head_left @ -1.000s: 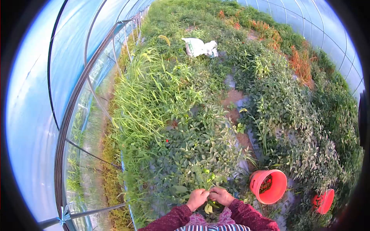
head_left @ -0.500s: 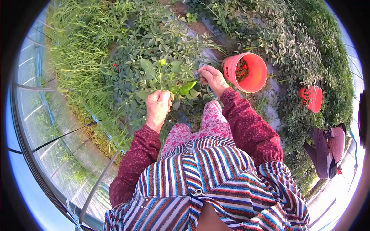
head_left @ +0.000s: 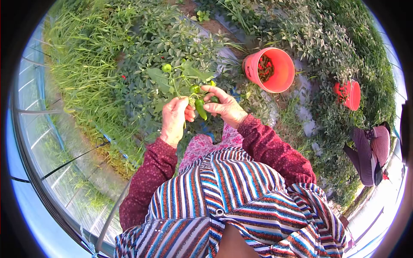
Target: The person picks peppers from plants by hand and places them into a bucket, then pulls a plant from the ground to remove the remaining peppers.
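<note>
My left hand [head_left: 174, 119] is closed in a pinch on the stem of a pepper branch [head_left: 173, 85], which rises from the fingers with broad leaves. Small green peppers hang on this branch: a round one [head_left: 167, 68] near its top and a long one [head_left: 201, 109] between my two hands. My right hand [head_left: 228, 109] is beside the long pepper, its thumb and fingers curved around a dark green pepper [head_left: 214, 99]. The fingertips of this hand reach in among the leaves and fruit, close to my left fingers.
A red bucket [head_left: 282, 71] with red and brownish peppers inside lies tilted to the right. Farther right are a second red bucket [head_left: 353, 95] and a bent-over person [head_left: 369, 150]. Pepper plants [head_left: 150, 47] spread ahead, tall grass [head_left: 81, 73] at left, plastic greenhouse wall [head_left: 38, 103] beyond.
My right hand has moved left, from near the bucket to the peppers on the branch, and its fingers have curved around one. My left hand still grips the branch stem.
</note>
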Motion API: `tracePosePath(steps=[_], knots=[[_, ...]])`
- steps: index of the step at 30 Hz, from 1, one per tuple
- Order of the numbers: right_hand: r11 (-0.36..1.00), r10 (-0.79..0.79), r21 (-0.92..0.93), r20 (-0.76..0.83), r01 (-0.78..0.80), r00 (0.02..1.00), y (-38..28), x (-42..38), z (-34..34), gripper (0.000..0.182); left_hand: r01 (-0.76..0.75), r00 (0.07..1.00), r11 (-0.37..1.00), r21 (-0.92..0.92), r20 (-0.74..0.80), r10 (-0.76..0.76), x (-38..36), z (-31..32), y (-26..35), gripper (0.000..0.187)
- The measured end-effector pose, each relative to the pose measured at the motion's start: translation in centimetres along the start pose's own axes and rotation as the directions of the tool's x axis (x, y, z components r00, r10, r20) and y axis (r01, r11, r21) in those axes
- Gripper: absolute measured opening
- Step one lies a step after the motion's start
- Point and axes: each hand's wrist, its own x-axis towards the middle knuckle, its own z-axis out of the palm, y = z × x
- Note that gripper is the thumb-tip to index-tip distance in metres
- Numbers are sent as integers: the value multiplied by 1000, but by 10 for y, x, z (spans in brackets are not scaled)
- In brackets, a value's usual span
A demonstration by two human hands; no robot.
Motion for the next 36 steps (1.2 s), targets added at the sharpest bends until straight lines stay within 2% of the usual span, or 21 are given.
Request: tracePosePath(steps=[2, 3, 4, 7, 8, 9, 10, 11, 12, 14, 16, 18, 20, 22, 24, 25, 30, 32, 34, 35, 36], knots=[[991, -37, -135, -109, 22, 993, 7, -4, 3, 51, 8, 999, 1000, 13, 32, -8, -3, 0, -7, 18], [989, 34, -135, -142, -53, 989, 5, -7, 3, 44, 10, 998, 1000, 20, 58, -11, -3, 0, -8, 21], [990, 32, -133, -147, -52, 989, 7, -8, 5, 44, 12, 998, 1000, 22, 63, -13, -4, 1, -11, 21], [920, -155, -389, -243, 50, 957, 14, -6, 7, 38, 96, 981, 993, 66, 163, -106, -9, 2, -11, 23], [920, -156, -389, -244, 51, 957, 15, -9, 4, 38, 95, 981, 993, 66, 165, -105, -8, -2, -10, 23], [764, -277, -637, -180, 103, 944, 14, -14, 5, 41, 150, 971, 989, 12, 184, -150, -7, -8, -8, 22], [541, -373, -829, -84, 143, 924, 8, -20, 11, 45, 205, 960, 978, -42, 206, -192, -7, -9, -7, 21], [487, -339, -867, -75, 106, 938, 3, -28, 18, 47, 237, 954, 970, -57, 200, -222, -7, -10, -7, 19], [457, -293, -883, -39, 104, 955, -5, -35, 27, 49, 238, 954, 970, -57, 202, -222, -7, -10, -7, 19], [481, -336, -861, -7, 166, 942, -1, -38, 38, 55, 302, 911, 953, -5, 296, -287, -7, -12, -10, 19], [483, -345, -860, -17, 162, 938, 9, -36, 42, 59, 333, 899, 943, -11, 304, -314, -8, -10, -14, 22], [486, -354, -859, -27, 159, 935, 12, -39, 44, 63, 294, 955, 937, -186, 92, -282, -9, 0, -24, 20], [585, -286, -808, -121, 73, 951, 10, -43, 47, 66, 284, 959, 939, -193, 67, -277, -11, -2, -26, 18], [575, -293, -814, -110, 83, 950, 7, -46, 46, 65, 271, 962, 942, -200, 43, -268, -14, -2, -27, 17], [540, -216, -838, -56, 71, 975, 5, -49, 45, 65, 238, 971, 942, -238, 61, -230, -16, 2, -29, 15], [461, -428, -847, 50, 266, 902, 15, -46, 43, 56, 237, 971, 942, -238, 61, -229, -17, 4, -31, 15], [494, -395, -812, 109, 311, 912, 17, -53, 38, 50, 199, 980, 940, -276, 54, -192, -20, 10, -38, 11], [457, -376, -801, 219, 386, 900, 15, -58, 39, 51, 199, 980, 944, -262, 68, -188, -12, 4, -38, 13], [597, -173, -730, 290, 334, 941, 24, -69, 56, 55, 105, 990, 948, -299, -58, -128, 5, -8, -29, 16], [669, -199, -676, 238, 309, 951, 30, -68, 55, 57, 98, 995, 963, -250, 26, -95, 9, -16, -21, 17], [736, -218, -613, 185, 286, 958, 32, -64, 56, 59, 151, 986, 973, -172, 91, -137, 7, -17, -8, 16]])
